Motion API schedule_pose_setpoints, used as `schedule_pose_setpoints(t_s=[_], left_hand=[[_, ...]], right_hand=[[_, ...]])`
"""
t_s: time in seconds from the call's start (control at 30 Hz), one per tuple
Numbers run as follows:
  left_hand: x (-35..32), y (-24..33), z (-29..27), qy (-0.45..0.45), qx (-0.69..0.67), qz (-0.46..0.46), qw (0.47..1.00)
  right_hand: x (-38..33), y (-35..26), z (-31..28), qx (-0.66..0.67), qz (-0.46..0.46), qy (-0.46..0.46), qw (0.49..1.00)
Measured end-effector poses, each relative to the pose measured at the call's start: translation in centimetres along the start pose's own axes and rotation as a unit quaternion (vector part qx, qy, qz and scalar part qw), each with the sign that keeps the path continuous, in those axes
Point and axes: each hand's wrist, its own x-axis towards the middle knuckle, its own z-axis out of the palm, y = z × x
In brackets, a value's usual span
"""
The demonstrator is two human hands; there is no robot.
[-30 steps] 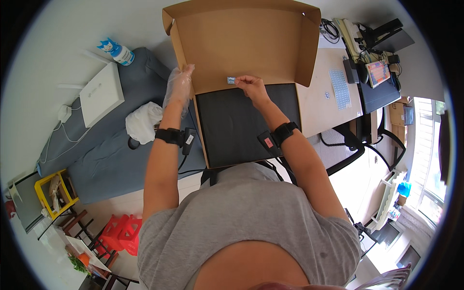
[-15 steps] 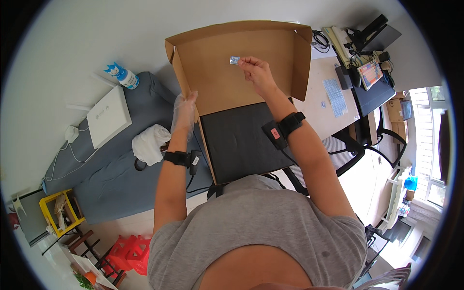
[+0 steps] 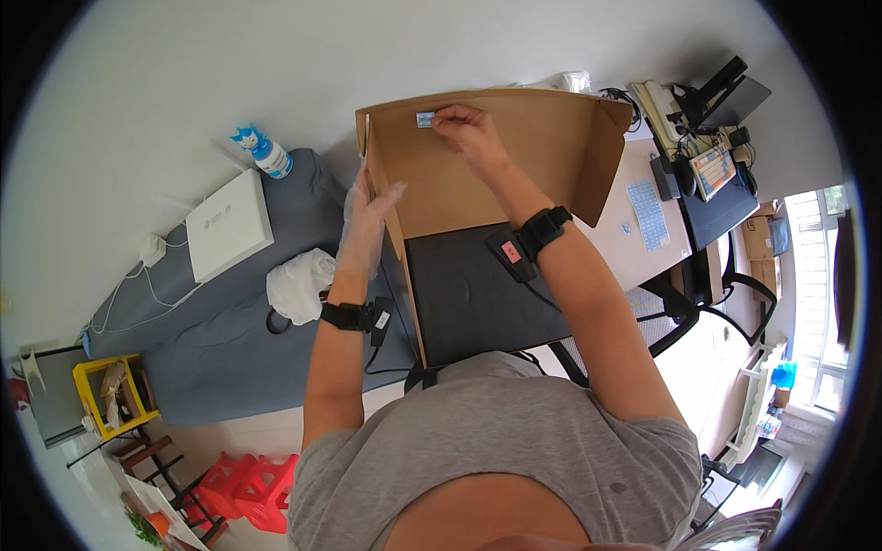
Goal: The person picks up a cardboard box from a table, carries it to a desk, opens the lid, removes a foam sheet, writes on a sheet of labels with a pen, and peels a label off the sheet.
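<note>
— What is changed from half a second ago?

— The right hand [image 3: 467, 129] is carried further up the inner wall of the cardboard box [image 3: 514, 165], and the small pale label [image 3: 425, 118] is now held close to the top left corner of that wall, where earlier it was lower down.

— How are the fingers of that hand set?

— They are drawn together, and the label's right edge is pinched at the fingertips, flat against the cardboard.

— And the left hand [image 3: 367, 216]?

— It is covered by a clear glove and is laid against the box's left side panel, fingers stretched out and slightly apart; nothing is gripped.

— What is seen around the box?

— A black surface [image 3: 478, 294] is seen beneath it. On the grey cloth [image 3: 211, 340] to the left, a white flat box [image 3: 228, 225], a blue-and-white bottle [image 3: 264, 152] and a crumpled white bag [image 3: 299, 285] are seen.
</note>
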Motion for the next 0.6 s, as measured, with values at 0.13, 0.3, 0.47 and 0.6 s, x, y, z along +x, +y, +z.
schedule_pose_setpoints(t_s=[0.13,0.3,0.47,0.6], left_hand=[[1.1,0.1,-0.3,0.002,-0.023,0.016,1.000],[2.7,-4.7,-2.2,-0.006,-0.016,0.065,0.998],[3.5,-7.2,-3.2,0.040,0.068,0.093,0.993],[2.7,-5.0,-2.6,0.033,0.199,0.111,0.973]], right_hand=[[-0.4,-0.2,-0.5,-0.027,-0.013,0.013,0.999],[-0.6,-0.6,-1.6,-0.064,-0.033,0.017,0.997],[-0.4,0.3,-1.9,-0.076,-0.068,0.043,0.994],[-0.2,0.5,-2.1,-0.056,-0.068,0.041,0.995]])
